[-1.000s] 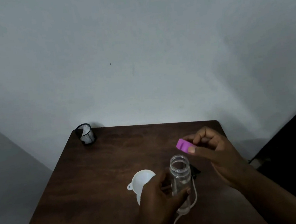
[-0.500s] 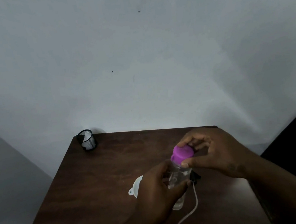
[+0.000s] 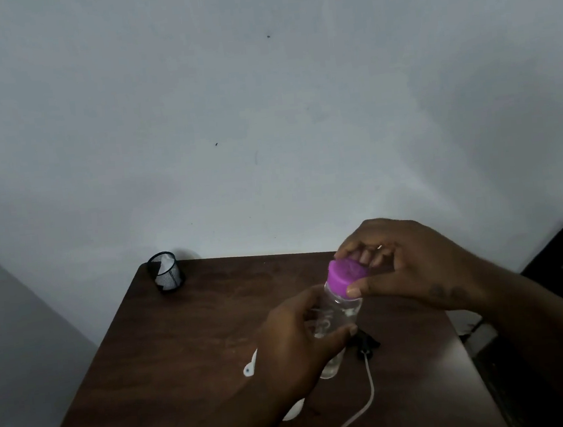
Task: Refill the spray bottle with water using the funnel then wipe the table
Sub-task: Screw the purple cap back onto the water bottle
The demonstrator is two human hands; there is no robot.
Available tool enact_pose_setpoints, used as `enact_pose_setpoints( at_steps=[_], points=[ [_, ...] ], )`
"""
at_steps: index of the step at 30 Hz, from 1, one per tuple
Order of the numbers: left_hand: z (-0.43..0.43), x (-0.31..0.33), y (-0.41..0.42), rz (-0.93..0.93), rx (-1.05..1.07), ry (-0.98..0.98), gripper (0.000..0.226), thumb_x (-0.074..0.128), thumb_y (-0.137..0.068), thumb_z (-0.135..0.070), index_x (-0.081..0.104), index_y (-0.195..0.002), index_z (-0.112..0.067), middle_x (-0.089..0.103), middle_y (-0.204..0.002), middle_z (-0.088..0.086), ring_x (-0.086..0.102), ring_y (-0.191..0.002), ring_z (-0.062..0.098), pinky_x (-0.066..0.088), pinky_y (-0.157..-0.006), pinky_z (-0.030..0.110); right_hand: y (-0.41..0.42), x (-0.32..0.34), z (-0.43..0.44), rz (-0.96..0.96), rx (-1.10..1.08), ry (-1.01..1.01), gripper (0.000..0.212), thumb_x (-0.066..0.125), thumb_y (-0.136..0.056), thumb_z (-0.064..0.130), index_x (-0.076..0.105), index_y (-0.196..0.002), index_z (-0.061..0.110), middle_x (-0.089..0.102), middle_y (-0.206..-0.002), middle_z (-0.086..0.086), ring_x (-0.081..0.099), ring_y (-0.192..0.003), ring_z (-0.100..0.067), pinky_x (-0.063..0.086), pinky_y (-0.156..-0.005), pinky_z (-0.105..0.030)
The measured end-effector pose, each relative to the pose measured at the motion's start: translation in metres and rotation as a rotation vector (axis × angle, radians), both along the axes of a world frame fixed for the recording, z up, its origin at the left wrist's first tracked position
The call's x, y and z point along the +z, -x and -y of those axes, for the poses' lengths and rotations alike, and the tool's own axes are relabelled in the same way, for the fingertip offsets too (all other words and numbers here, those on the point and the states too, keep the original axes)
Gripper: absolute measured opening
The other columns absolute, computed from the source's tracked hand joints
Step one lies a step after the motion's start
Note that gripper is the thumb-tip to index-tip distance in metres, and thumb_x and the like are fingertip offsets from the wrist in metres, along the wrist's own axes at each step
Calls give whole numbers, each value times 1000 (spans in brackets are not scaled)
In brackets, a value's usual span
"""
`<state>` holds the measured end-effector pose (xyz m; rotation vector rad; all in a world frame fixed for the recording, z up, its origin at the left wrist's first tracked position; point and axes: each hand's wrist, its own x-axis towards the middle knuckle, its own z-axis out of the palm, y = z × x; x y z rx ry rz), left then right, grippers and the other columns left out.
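– Clear plastic bottle (image 3: 337, 311), round and smooth: where is it?
– In the left hand (image 3: 299, 342), whose fingers curl round its middle. It leans, top away from that hand. Whether its base touches the counter (image 3: 189, 342) I cannot tell.
– And the top?
– A matte purple round cap (image 3: 344, 276) sits on the neck. The right hand (image 3: 412, 269) pinches its rim between thumb and fingertips.
– What lies nearby?
– A white plastic funnel (image 3: 249, 369) lies just left of the left hand and partly under it, only its tab and a bit of rim showing. A black spray head (image 3: 366, 342) lies just past the left fingertips, below the right hand, and its thin white tube (image 3: 370, 383) curves back toward the person.
– Any free room?
– Dark wood-grain counter lies open to the left of the left hand, out to a black mesh cup (image 3: 166, 272) at the far left corner. The counter's right edge runs under the right wrist.
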<state>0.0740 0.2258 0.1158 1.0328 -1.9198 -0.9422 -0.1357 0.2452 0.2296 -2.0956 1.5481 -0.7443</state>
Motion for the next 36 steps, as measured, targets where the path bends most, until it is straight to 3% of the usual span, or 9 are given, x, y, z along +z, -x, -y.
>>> enact_pose_setpoints(
  at_steps=[3, 8, 12, 14, 18, 23, 27, 33, 36],
  points=[
    [2, 1, 1, -10, -6, 15, 36, 86, -77, -39, 69, -109, -40, 75, -99, -20, 73, -91, 3, 61, -80, 35, -3, -4, 0, -55, 14, -13, 52, 81, -73, 55, 60, -120, 43, 60, -116, 20, 61, -109, -2, 55, -88, -28],
    [7, 3, -1, -7, 11, 29, 47, 86, -77, -43, 67, -119, -44, 74, -105, -23, 71, -96, -2, 61, -83, 31, -2, -2, 0, 117, 76, -62, 49, 75, -85, 7, 63, -125, 33, 66, -122, 19, 62, -116, 0, 51, -97, -21],
    [9, 1, -2, -8, 10, 8, 42, 85, -78, -40, 69, -117, -39, 75, -103, -20, 71, -95, 0, 61, -83, 33, -11, -8, 4, 10, -109, 48, 50, 84, -74, 45, 60, -118, 44, 67, -111, 22, 63, -102, -1, 56, -88, -31],
    [11, 1, -3, -13, 18, -1, 40, 86, -78, -39, 69, -114, -39, 75, -101, -20, 72, -94, 1, 62, -82, 34, -11, -9, 4, 30, -118, 38, 54, 80, -75, 53, 56, -123, 48, 63, -119, 22, 61, -111, -1, 54, -93, -32],
    [15, 4, -4, -16, 35, 29, 46, 87, -79, -39, 68, -120, -39, 74, -104, -21, 71, -96, -2, 62, -82, 28, -12, -7, 5, 123, -25, -5, 48, 77, -85, 16, 58, -124, 37, 65, -124, 21, 60, -119, 2, 48, -104, -28],
    [19, 5, -6, -39, 48, 17, 45, 87, -79, -38, 69, -121, -37, 75, -105, -20, 71, -98, 0, 62, -83, 30, -20, -11, 9, 96, -149, 101, 47, 83, -77, 38, 59, -117, 39, 64, -117, 22, 59, -114, 1, 48, -97, -23],
    [21, 7, -8, -50, 53, 22, 46, 87, -79, -38, 68, -120, -42, 75, -106, -22, 71, -98, -1, 62, -82, 29, -23, -11, 11, 194, -86, 37, 47, 78, -82, 13, 58, -119, 36, 67, -120, 19, 63, -114, -1, 50, -100, -26],
    [26, 6, -10, -48, 64, 26, 44, 87, -78, -37, 70, -119, -37, 75, -103, -21, 71, -95, -2, 62, -80, 28, -26, -11, 13, 181, -133, 27, 57, 86, -76, 33, 54, -122, 41, 63, -123, 21, 64, -107, -3, 50, -98, -30],
    [28, 7, -13, -47, 55, 27, 47, 87, -79, -39, 68, -123, -37, 75, -106, -21, 71, -98, -3, 61, -82, 23, -26, -13, 15, 234, -90, 9, 55, 78, -83, 10, 55, -126, 35, 65, -126, 18, 64, -114, -4, 49, -102, -37]
  ],
)
